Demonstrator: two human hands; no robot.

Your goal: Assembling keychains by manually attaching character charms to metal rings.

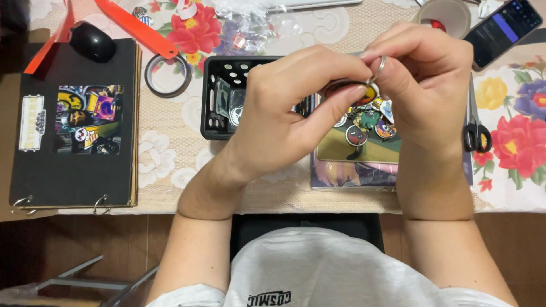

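Both hands together, left hand (284, 108) pinching an oval enamel charm (348, 91) half-threaded onto the right hand's (426, 85) silver split ring (380, 67), 12 o'clock of several hanging charms (369, 122).

The charm (348, 91) pinched in my fingers is red and orange with a dark rim, on a silver ring (379, 67). My tablecloth (170, 153) is cream with red, yellow and purple flowers. The basket (219, 96) is black, and so are the album (74, 165), the mouse (92, 41) and the scissors handles (476, 136). An orange strap (136, 27) lies near the far edge. My shirt (318, 267) is white with black print.
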